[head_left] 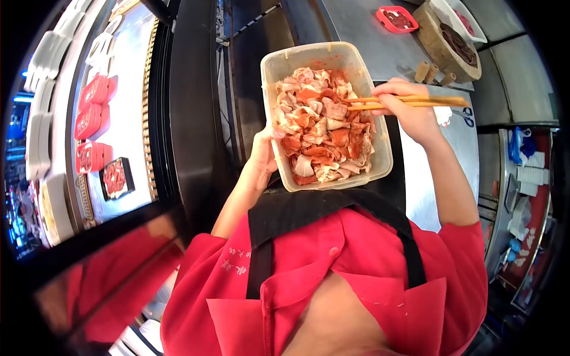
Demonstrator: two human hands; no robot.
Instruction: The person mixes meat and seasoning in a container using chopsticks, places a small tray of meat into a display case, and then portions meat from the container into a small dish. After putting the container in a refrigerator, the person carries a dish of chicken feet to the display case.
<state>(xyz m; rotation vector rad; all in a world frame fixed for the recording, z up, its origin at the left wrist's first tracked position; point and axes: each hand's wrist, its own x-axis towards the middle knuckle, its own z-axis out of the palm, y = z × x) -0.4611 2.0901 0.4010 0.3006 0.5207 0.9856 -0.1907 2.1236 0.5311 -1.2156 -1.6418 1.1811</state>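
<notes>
A pale plastic tub (386,155) is held up in front of my chest. Sliced meat (323,127) fills much of it, partly coated in red seasoning powder. My left hand (263,151) grips the tub's left wall, thumb over the rim and the other fingers mostly hidden beneath. Wooden chopsticks (436,101) are pinched in my right hand (409,113) above the tub's right rim. Their tips reach into the meat near the middle of the tub.
To the left, a display counter holds red trays (89,121) and a black tray (117,178) of meat. At the back right are a steel worktop (356,35), a red tray (396,19), a wooden chopping block (436,44) and scissors (468,117).
</notes>
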